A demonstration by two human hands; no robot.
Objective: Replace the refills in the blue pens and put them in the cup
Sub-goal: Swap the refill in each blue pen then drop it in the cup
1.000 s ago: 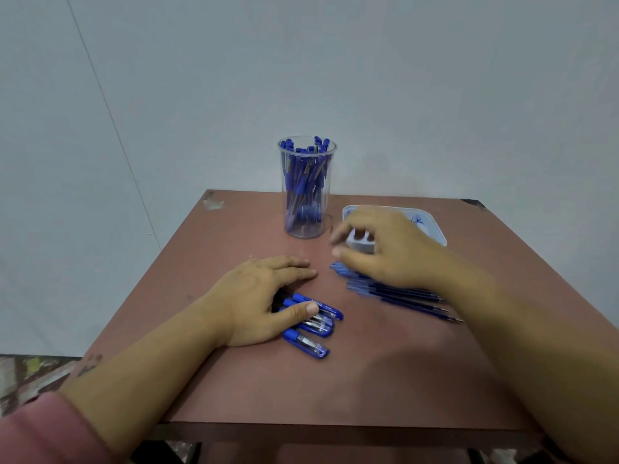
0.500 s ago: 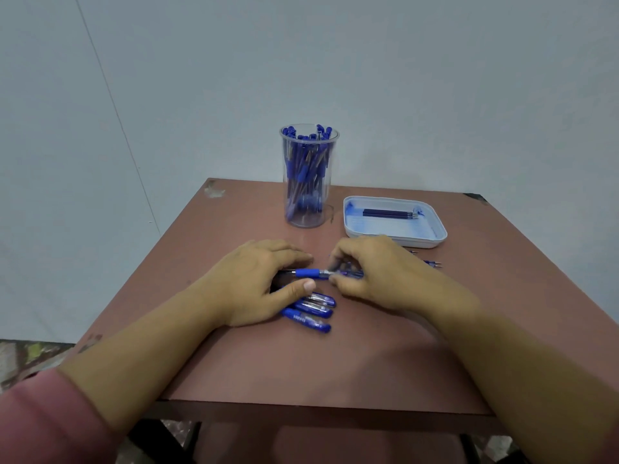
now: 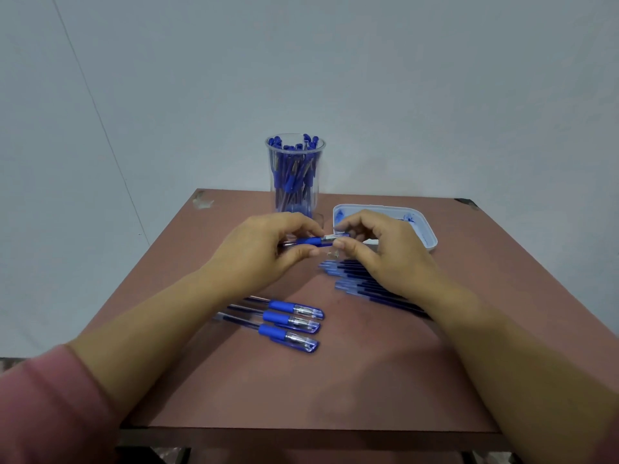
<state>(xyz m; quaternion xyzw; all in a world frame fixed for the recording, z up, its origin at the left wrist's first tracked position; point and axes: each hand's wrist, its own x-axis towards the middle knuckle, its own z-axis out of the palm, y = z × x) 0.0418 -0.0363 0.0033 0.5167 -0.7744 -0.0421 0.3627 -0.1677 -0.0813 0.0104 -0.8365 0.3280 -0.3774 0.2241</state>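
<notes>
A blue pen (image 3: 313, 241) is held level above the middle of the table, between both hands. My left hand (image 3: 264, 249) grips its barrel and blue grip section. My right hand (image 3: 375, 249) pinches its clear tip end with thumb and forefinger. Three more blue pens (image 3: 288, 324) lie side by side on the table nearer to me. A row of several thin blue refills (image 3: 355, 279) lies under my right wrist, partly hidden. The clear cup (image 3: 295, 175), full of blue pens, stands at the back centre.
The brown table (image 3: 301, 380) ends at a front edge close to me. A white tray (image 3: 425, 229) with blue ink stains sits at the back right, partly behind my right hand. A pale wall stands behind the table.
Both hands have lifted one pen off the table and raised it toward the cup. The three other pens now lie uncovered on the table.
</notes>
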